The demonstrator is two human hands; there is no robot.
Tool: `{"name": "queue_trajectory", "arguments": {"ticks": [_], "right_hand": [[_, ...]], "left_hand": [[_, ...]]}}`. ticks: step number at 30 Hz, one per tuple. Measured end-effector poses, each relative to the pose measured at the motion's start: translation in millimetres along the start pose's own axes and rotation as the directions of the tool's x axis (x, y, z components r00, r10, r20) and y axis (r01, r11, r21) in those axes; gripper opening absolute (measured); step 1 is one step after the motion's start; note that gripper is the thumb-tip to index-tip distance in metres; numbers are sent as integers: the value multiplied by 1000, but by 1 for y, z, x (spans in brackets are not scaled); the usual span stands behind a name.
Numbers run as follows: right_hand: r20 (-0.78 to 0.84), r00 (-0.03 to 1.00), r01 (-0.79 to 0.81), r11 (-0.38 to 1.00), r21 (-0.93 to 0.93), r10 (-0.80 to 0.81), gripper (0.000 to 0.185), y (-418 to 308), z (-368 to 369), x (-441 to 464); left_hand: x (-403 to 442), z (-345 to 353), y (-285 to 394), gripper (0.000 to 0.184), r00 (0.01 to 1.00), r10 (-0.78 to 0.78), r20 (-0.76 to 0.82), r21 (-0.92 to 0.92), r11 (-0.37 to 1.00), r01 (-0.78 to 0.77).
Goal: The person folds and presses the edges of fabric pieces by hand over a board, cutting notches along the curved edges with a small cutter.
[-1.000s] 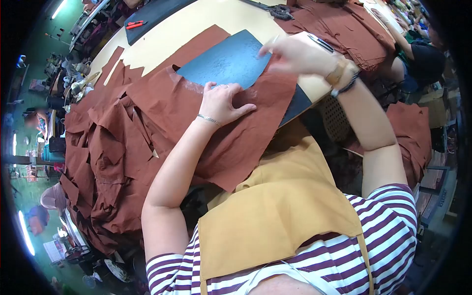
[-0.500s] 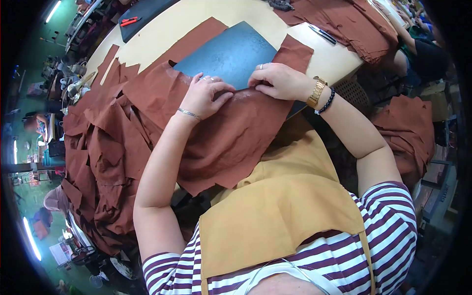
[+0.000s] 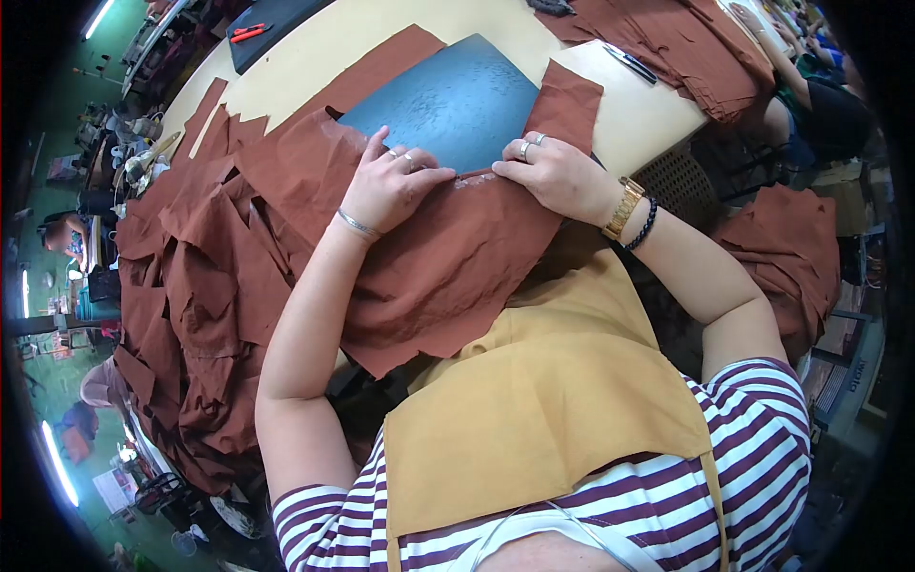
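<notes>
In the head view, our left hand point(image 3: 391, 189) and right hand point(image 3: 564, 183) pinch brown cloth point(image 3: 443, 262) between their fingers, along the blue sheet's point(image 3: 443, 100) near edge on the bench point(image 3: 367, 27). A narrow fold seems formed there; the rest drapes loose. We count one sheet, two hands.

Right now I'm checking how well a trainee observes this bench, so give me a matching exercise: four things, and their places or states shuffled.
1. Reddish-brown cloth
2. Pen
3. Gold watch
4. Red tool

A. Next to a dark bracelet
B. On a dark board
C. Edge at the fingers of the left hand and right hand
D. On a pale surface

Pairs: 1-C, 2-D, 3-A, 4-B
</notes>
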State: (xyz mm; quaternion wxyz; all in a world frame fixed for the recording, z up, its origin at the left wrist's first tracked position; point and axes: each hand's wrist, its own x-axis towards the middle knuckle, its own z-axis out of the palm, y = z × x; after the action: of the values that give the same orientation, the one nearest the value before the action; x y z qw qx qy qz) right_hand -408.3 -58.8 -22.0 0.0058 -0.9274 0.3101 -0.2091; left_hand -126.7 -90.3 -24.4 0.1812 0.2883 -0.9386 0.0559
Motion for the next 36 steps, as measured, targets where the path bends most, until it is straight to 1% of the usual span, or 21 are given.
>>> {"name": "queue_trajectory", "arguments": {"ticks": [1, 4, 10, 13, 16, 19, 22, 25, 28, 31, 34, 36], "right_hand": [[-4, 1000, -7, 999, -37, 7, 27, -5, -1, 0], [-9, 999, -35, 990, -135, 34, 27, -18, -1, 3], [28, 995, -85, 963, -255, 96, 27, -46, 6, 16], [30, 995, -90, 971, -219, 99, 27, -49, 4, 22], [27, 996, -79, 972, -221, 87, 26, -49, 17, 23], [39, 995, -87, 976, -201, 97, 24, -48, 17, 24], [58, 991, -108, 980, -169, 120, 24, -49, 14, 26], [49, 992, -107, 979, -175, 117, 25, -50, 13, 28], [77, 986, -133, 974, -184, 149, 29, -51, 12, 35], [106, 977, -170, 974, -147, 186, 35, -52, 12, 43], [149, 960, -208, 960, -188, 237, 40, -53, 18, 53], [199, 945, -232, 960, -158, 261, 42, -51, 19, 59]], "left_hand": [[0, 1, 1, 25, 1000, 14, -8, 29, 999, -14], [-2, 2, 3, 27, 1000, 14, -22, 38, 999, -13], [-7, 2, 3, 23, 998, -7, -54, 40, 999, 9], [-12, 3, -7, 20, 998, -34, -58, 55, 998, 38], [-17, 4, -18, 19, 988, -81, -132, 12, 996, 83], [-19, 7, -22, 17, 987, -95, -130, 44, 994, 102], [-20, 9, -23, 16, 978, -147, -147, 9, 989, 150], [-21, 6, -22, 19, 977, -170, -128, -20, 985, 169], [-19, 5, -19, 19, 975, -186, -126, 15, 982, 189], [-20, 8, -20, 19, 972, -197, -124, 15, 980, 201], [-19, 9, -20, 13, 969, -188, -160, 56, 978, 199], [-19, 10, -20, 13, 964, -218, -153, 66, 971, 230]]}}
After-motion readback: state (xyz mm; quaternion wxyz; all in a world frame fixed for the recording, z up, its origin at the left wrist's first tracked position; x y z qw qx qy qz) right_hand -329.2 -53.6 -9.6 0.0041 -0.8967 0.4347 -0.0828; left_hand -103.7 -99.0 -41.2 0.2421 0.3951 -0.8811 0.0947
